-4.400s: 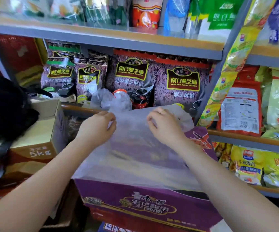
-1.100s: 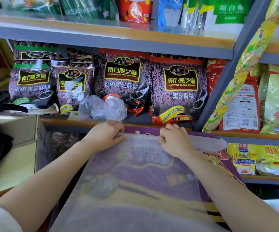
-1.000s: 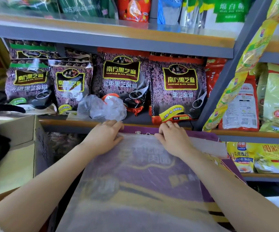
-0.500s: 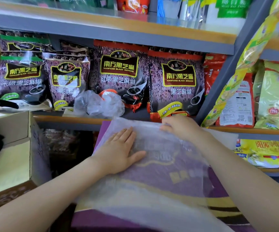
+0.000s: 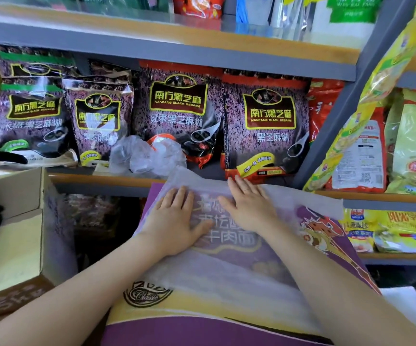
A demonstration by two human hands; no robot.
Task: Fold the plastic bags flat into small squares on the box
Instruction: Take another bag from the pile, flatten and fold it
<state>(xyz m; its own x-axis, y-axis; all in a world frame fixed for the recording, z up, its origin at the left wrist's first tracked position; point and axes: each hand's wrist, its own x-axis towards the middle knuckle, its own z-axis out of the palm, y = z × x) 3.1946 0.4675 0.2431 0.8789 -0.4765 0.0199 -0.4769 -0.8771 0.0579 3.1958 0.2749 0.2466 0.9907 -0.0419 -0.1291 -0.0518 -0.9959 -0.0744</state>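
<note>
Both hands [image 5: 174, 221] now press the plastic bag [image 5: 227, 270] lengthwise away on the box [image 5: 327, 236].

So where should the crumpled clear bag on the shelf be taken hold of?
Pinch the crumpled clear bag at its bunched upper folds, reaching from the front over the shelf edge. It sits loosely wadded against the sesame packets, so its back is probably blocked.

The dark sesame packets [image 5: 267, 126] on the shelf read "NANFANG BLACK SESAME" (under 南方黑芝麻). The purple box [image 5: 327, 236] shows "Classic" and 牛肉面 through the film.
</note>
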